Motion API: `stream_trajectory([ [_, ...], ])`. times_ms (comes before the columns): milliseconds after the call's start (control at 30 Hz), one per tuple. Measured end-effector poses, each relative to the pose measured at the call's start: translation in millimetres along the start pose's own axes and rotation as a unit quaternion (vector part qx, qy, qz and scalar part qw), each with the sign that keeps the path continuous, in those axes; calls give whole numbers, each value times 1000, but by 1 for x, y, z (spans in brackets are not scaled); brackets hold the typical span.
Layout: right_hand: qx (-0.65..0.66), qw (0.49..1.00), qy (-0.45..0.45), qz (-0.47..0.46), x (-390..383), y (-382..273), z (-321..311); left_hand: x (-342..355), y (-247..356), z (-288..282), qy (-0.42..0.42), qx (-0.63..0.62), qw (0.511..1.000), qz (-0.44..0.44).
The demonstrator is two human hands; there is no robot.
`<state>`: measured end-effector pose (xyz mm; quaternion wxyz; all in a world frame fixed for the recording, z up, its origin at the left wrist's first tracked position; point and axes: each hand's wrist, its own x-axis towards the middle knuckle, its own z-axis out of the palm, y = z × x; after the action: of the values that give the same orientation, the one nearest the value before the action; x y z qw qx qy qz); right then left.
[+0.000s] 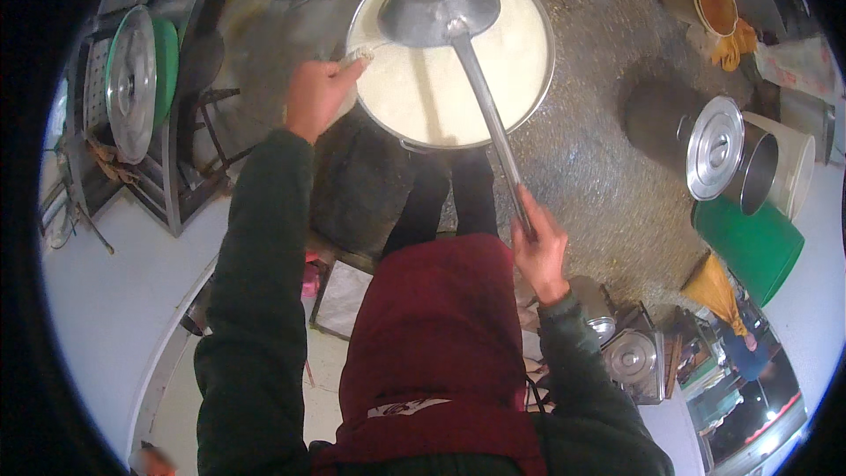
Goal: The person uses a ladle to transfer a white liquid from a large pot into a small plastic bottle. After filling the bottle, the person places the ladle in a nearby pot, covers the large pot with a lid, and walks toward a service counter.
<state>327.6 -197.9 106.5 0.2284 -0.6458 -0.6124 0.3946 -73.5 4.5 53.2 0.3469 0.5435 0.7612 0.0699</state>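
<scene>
Milk-white liquid fills one wide, round metal pot [529,79] at twelve o'clock on the floor. One long-handled grey metal ladle [438,7] rests with its bowl over the liquid; the right hand [539,251] is closed around the handle's lower end. The left hand [315,95], at ten o'clock, pinches a small pale scrap [360,55] at the pot's rim. Two lidded steel canisters [696,137] stand at three o'clock beside one green bucket [749,247].

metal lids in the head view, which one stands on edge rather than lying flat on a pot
The large round steel lid at far left, propped upright in the metal rack against a green disc. The smaller ribbed steel lid at right sits on its pot.
</scene>
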Motion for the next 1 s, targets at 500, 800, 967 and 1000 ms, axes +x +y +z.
stream_trajectory([
  [500, -139, 990, -30, 10, 165, -23, 68, -155, -30, 53, -5, -373, 926, -55],
  [800, -136, 974, -124, 130, 244, -34, 77, -191, -49, 55, 57, -307, 949, -39],
  [967, -78, 969, -148, 181, 253, -22, 93, -200, -57, 51, 73, -277, 957, -48],
  [1000, -83, 968, -154, 181, 255, -18, 98, -199, -58, 50, 76, -280, 956, -50],
])
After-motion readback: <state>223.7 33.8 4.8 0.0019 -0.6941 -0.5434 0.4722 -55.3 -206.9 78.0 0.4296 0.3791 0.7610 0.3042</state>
